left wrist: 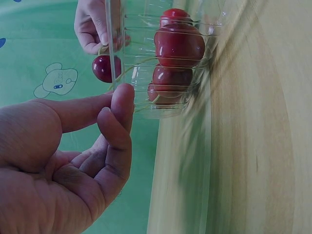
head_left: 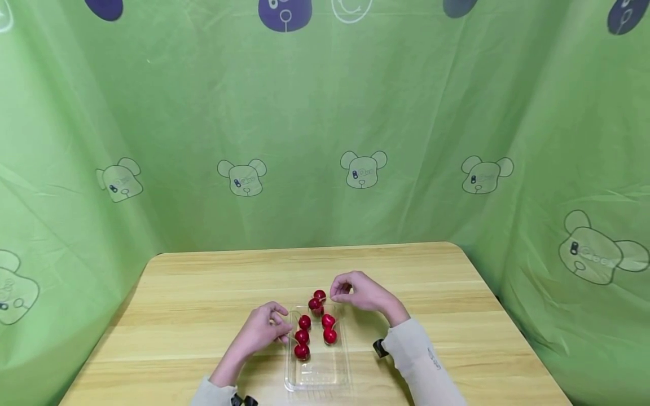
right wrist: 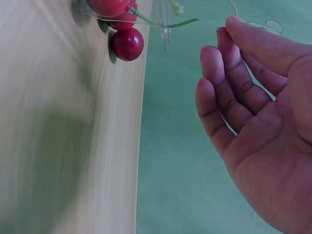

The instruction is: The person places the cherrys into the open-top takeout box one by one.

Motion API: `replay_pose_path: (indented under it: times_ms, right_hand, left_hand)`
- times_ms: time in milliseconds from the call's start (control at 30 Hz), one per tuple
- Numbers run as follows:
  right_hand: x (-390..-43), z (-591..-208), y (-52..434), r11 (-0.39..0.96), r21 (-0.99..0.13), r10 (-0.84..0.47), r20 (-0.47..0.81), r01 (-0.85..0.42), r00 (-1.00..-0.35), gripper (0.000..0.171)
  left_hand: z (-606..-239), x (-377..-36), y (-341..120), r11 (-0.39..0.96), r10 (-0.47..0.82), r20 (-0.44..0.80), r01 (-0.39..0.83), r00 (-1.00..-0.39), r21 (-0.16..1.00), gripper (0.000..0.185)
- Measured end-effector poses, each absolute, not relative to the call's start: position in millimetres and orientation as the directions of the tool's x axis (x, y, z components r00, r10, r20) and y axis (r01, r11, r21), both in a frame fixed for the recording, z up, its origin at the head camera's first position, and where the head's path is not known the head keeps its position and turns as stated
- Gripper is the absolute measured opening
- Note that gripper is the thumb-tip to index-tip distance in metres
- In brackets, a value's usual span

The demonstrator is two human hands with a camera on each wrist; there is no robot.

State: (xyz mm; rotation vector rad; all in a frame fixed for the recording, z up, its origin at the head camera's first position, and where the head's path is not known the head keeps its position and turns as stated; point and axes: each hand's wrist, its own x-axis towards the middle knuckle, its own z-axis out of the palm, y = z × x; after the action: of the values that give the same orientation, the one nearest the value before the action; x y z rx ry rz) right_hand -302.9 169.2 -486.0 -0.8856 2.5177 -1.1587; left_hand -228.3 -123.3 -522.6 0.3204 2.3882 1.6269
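Though partly hidden, cherries point(head_left: 302, 337) seem glossy red.

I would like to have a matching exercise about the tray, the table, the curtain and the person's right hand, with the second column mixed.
1. tray
2. table
3. curtain
4. right hand

A. pinches a cherry stem
B. green, hanging
C. clear, with cherries inside
D. pale, wood-grained

Pairs: 1-C, 2-D, 3-B, 4-A
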Motion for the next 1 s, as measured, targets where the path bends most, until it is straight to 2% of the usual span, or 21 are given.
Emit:
replay_pose_path:
  times_ms: [1000]
  right_hand:
    - [-289,-494,175,0.501,-0.777,-0.569,0.038,-0.383,-0.821,0.006]
  left_hand:
    - [-522,-228,-123,0.356,0.314,-0.080,0.039,-0.946,0.934,0.042]
